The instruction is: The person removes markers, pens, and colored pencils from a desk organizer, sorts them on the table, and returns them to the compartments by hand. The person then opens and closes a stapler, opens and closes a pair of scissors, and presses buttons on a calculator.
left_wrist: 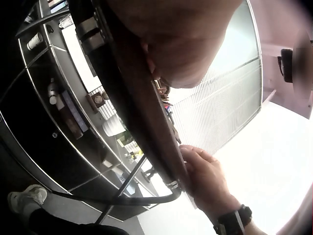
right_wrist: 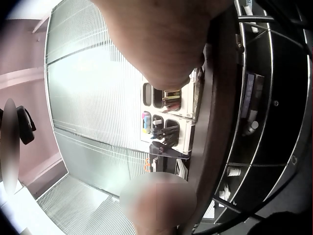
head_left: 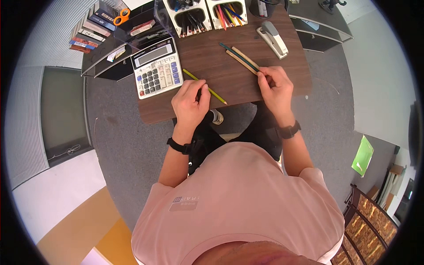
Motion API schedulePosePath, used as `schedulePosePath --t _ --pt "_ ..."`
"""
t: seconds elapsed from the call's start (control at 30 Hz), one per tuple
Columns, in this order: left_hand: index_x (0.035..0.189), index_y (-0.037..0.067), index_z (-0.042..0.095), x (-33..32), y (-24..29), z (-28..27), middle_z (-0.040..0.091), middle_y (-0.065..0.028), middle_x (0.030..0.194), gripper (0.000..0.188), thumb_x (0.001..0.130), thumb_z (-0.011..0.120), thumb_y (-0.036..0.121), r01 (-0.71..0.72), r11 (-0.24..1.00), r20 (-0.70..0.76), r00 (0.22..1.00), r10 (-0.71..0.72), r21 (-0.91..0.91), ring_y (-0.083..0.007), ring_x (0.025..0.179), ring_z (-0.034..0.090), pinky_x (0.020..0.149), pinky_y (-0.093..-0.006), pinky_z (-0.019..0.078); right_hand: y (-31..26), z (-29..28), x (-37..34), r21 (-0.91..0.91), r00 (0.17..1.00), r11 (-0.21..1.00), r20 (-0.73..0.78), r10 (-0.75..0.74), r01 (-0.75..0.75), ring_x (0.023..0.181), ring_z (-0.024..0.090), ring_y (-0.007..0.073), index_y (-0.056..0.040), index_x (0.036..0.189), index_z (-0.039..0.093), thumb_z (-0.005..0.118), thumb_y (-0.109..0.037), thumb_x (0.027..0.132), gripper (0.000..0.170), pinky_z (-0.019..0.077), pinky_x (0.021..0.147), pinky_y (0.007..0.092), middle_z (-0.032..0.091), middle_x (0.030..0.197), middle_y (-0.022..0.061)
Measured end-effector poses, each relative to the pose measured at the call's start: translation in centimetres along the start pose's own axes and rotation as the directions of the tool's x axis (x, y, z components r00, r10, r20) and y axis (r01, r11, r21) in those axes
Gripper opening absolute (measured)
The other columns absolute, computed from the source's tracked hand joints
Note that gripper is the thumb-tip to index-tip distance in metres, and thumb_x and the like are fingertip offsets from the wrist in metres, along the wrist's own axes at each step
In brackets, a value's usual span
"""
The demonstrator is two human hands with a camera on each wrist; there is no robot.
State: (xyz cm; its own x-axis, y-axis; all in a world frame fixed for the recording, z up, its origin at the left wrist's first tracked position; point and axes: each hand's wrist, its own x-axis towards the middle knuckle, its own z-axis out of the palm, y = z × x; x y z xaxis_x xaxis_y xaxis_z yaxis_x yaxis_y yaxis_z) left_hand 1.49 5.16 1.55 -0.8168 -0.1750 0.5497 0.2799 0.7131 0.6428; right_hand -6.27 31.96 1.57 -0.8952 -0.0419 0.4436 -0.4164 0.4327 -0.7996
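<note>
My pale pink T-shirt [head_left: 238, 190] is filling the space nearest the camera. Past it, my left hand [head_left: 189, 102] is pinching a yellow-green pencil [head_left: 217, 96] between bent thumb and forefinger; the pencil is slanting across the worktop [head_left: 212, 59], its tip pointing towards the front edge. My right hand [head_left: 277, 90], fingers curled in, is pinching the near ends of a dark green pencil [head_left: 225, 46] and two wood-coloured pencils [head_left: 245, 58], which are lying close together. A desk calculator [head_left: 152, 55] is sitting just beside my left hand, and a stapler [head_left: 273, 40] is resting beyond my right. Farther back, white organisers [head_left: 209, 21] are holding more pencils [head_left: 229, 14]. Orange scissors [head_left: 121, 17] are showing near some books [head_left: 90, 33].
</note>
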Motion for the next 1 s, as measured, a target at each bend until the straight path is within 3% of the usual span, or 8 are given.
schedulePosePath --t 0.27,0.33,0.43,0.6,0.83,0.87,0.93,1.0 --pt "0.111 0.002 0.084 0.35 0.18 -0.10 0.077 -0.0083 0.095 0.011 0.101 0.083 0.005 -0.035 0.999 0.030 0.999 0.034 0.026 -0.0152 0.061 0.062 0.059 -0.0307 0.0501 -0.75 0.27 0.32 -0.094 1.000 0.995 0.010 0.024 -0.023 0.079 0.075 0.0236 -0.0031 0.114 0.087 0.085 -0.011 0.102 0.014 0.0597 0.072 0.0371 0.077 0.106 0.0097" --pt "0.106 0.003 0.083 0.40 0.49 -0.22 0.079 -0.0111 0.097 0.009 0.097 0.085 0.005 0.024 0.999 0.042 0.999 -0.025 0.027 -0.0307 0.078 0.077 0.068 -0.0386 0.0613 -0.66 0.38 0.29 -0.115 1.000 0.993 0.006 0.015 -0.014 0.080 0.075 0.0257 -0.0031 0.114 0.087 0.085 -0.012 0.102 0.015 0.0596 0.073 0.0381 0.077 0.107 0.0105" --pt "0.105 0.002 0.083 0.35 0.75 -0.44 0.079 -0.0111 0.098 0.009 0.097 0.085 0.005 0.087 0.996 0.076 0.993 -0.088 0.022 -0.0306 0.078 0.077 0.068 -0.0382 0.0610 -0.47 0.46 0.28 -0.131 1.000 0.991 0.011 -0.003 0.004 0.083 0.076 0.0278 -0.0033 0.114 0.087 0.085 -0.011 0.101 0.015 0.0593 0.074 0.0391 0.076 0.107 0.0113" --pt "0.106 0.003 0.084 0.43 0.55 -0.34 0.079 -0.0104 0.098 0.010 0.097 0.086 0.007 0.049 0.998 0.067 0.996 -0.050 0.026 -0.0303 0.078 0.077 0.069 -0.0385 0.0611 -0.84 0.37 0.16 -0.126 0.998 0.991 0.038 0.050 -0.045 0.084 0.075 0.0250 -0.0033 0.115 0.087 0.086 -0.010 0.100 0.016 0.0595 0.075 0.0378 0.075 0.114 0.0089" --pt "0.106 0.005 0.084 0.45 0.53 -0.40 0.079 -0.0094 0.099 0.011 0.097 0.086 0.010 0.034 0.999 0.084 0.996 -0.036 0.029 -0.0310 0.081 0.078 0.071 -0.0393 0.0620 -0.66 0.37 0.00 -0.128 0.999 0.992 0.033 -0.018 0.022 0.082 0.075 0.0230 -0.0025 0.115 0.087 0.088 -0.010 0.099 0.018 0.0598 0.073 0.0364 0.075 0.119 0.0081" --pt "0.106 0.005 0.084 0.47 0.43 -0.37 0.079 -0.0094 0.099 0.011 0.097 0.086 0.010 0.032 0.999 0.082 0.996 -0.035 0.029 -0.0310 0.081 0.078 0.071 -0.0393 0.0620 -0.79 0.31 -0.01 -0.138 0.999 0.990 0.041 -0.004 0.010 0.081 0.075 0.0228 -0.0021 0.116 0.086 0.088 -0.010 0.098 0.019 0.0602 0.074 0.0360 0.075 0.120 0.0082" --pt "0.109 0.002 0.085 0.45 0.18 -0.34 0.077 -0.0074 0.097 0.012 0.100 0.087 0.008 -0.007 1.000 0.069 0.998 0.006 0.015 -0.0150 0.063 0.064 0.060 -0.0302 0.0513 -0.92 0.26 0.05 -0.147 0.999 0.989 0.050 0.008 -0.001 0.081 0.075 0.0226 -0.0018 0.117 0.086 0.089 -0.011 0.098 0.021 0.0607 0.074 0.0356 0.076 0.121 0.0084" --pt "0.109 0.002 0.085 0.42 0.11 -0.30 0.077 -0.0075 0.097 0.012 0.100 0.087 0.008 -0.010 1.000 0.066 0.998 0.009 0.012 -0.0150 0.063 0.064 0.060 -0.0303 0.0514 -0.93 0.22 0.12 -0.149 0.998 0.989 0.057 -0.006 0.014 0.082 0.076 0.0222 0.0001 0.118 0.085 0.089 -0.011 0.098 0.023 0.0616 0.075 0.0350 0.076 0.123 0.0088"
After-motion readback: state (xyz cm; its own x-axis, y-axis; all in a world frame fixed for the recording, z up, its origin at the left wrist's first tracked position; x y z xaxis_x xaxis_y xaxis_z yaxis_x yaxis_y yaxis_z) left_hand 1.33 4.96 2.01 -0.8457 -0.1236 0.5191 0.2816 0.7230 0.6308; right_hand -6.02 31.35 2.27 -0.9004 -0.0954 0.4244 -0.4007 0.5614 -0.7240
